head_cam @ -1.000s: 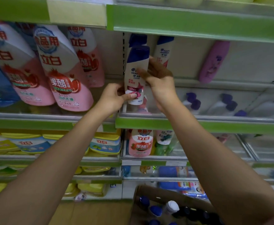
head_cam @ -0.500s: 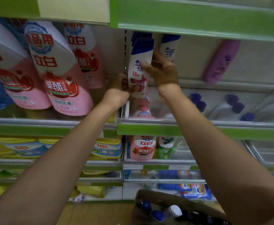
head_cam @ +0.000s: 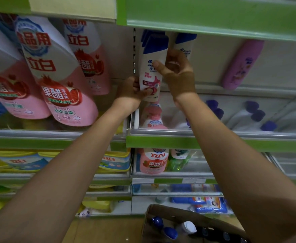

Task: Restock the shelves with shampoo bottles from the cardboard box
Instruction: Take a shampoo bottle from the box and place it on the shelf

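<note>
A white shampoo bottle point(head_cam: 152, 67) with a blue cap and a pink label stands upright on the upper shelf point(head_cam: 213, 143). My left hand point(head_cam: 132, 92) grips its lower end from the left, thumb across the label. My right hand point(head_cam: 176, 72) holds its right side, thumb on the front. More blue-capped shampoo bottles point(head_cam: 185, 44) stand behind it. The open cardboard box point(head_cam: 187, 218) at the bottom holds several blue-capped bottles point(head_cam: 170, 232).
Large pink and white detergent pouches point(head_cam: 56, 76) fill the shelf to the left. A purple bottle point(head_cam: 241, 65) leans against the back wall on the right. Lower shelves carry yellow packs point(head_cam: 115, 162) and a pink bottle point(head_cam: 154, 162).
Both hands have kept hold of the shampoo bottle and raised it slightly, setting it more upright in front of the bottles behind. The camera has tilted upward a little.
</note>
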